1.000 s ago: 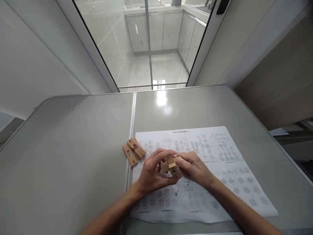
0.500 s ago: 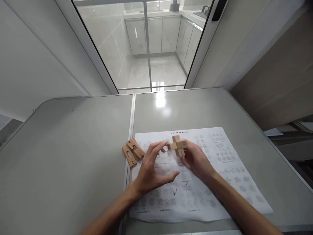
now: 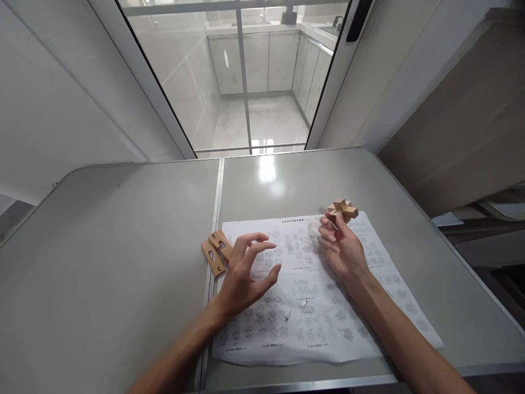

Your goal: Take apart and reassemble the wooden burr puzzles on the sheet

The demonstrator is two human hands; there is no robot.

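Note:
Near the top right of the printed sheet [image 3: 303,323], my right hand [image 3: 346,249] pinches a wooden interlocking puzzle [image 3: 343,209] between thumb and fingers. Short blocks of the puzzle stick out in several directions. My left hand [image 3: 244,268] hovers over the sheet's left part, fingers curved and thumb apart, holding nothing. Just left of it lie flat wooden pieces [image 3: 214,258] with oval slots, overlapping one another; one is marked 2 and another 3. My left fingers partly hide their right end.
The grey table [image 3: 123,262] has a metal seam [image 3: 219,189] running front to back beside the wooden pieces. A glass door [image 3: 246,82] stands past the far edge. Papers [image 3: 504,209] sit on a shelf at the right.
My right hand has carried the puzzle to the right and away from me, off from my left hand. My left hand has shifted slightly left and stays spread.

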